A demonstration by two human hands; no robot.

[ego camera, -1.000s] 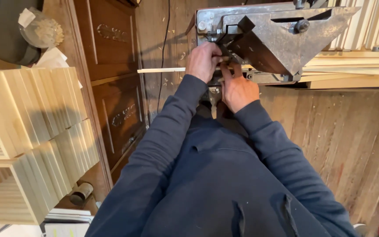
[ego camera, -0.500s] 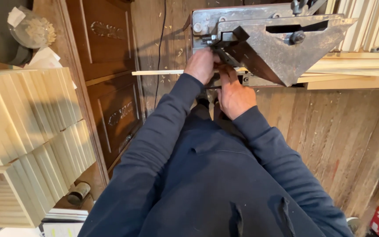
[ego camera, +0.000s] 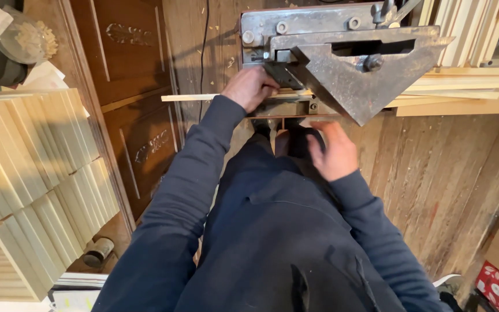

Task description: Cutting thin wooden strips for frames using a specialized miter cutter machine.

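The left hand (ego camera: 251, 86) pins a thin, light, probably bendy wooden strip (ego camera: 189, 97) near the metal cutter (ego camera: 342, 63), while the right hand (ego camera: 331, 153) hangs open and empty.

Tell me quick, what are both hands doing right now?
Left hand: closed, pressing the thin pale wooden strip against the rusty grey metal cutting machine.
Right hand: open, holding nothing, off the machine.

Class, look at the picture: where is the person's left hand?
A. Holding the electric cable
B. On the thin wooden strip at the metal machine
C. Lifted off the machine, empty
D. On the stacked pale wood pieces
B: the left hand presses the thin wooden strip at the metal machine.
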